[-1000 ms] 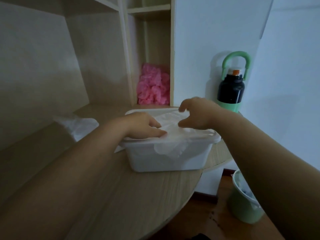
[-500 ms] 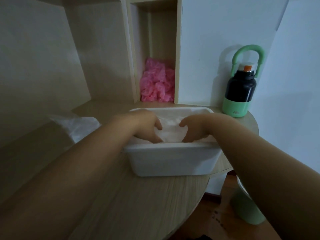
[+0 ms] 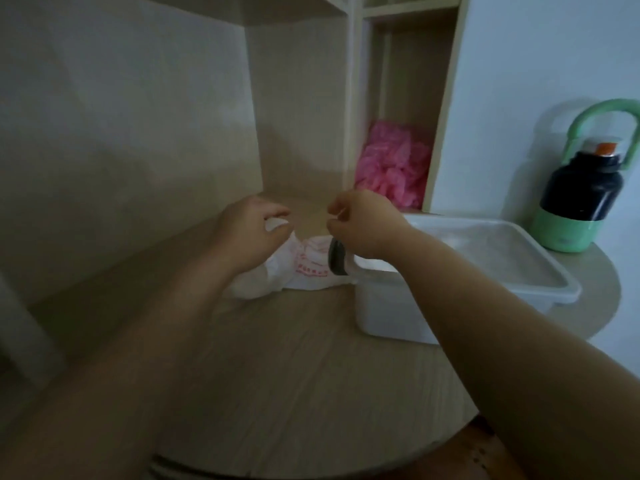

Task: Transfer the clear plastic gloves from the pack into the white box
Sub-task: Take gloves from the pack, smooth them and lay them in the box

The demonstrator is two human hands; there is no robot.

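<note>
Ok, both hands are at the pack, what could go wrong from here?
The clear plastic gloves barely show in this dim light; whether the right hand's pinch grip holds one is unclear, so it may come up empty.
The left hand grips the top of the soft white printed pack, which could lift with the pull.
The green-and-black bottle stands close by the white plastic box; a swinging arm could knock it.

One view only: head-worn, wide-angle, faces forward and down across desk (image 3: 277,375). Close range, forearms fill near corners. Left hand (image 3: 249,233), right hand (image 3: 363,226), pack (image 3: 308,268) mid-frame; white box (image 3: 388,306) right; shelves (image 3: 353,98) far; bottle (image 3: 578,188) far right.
</note>
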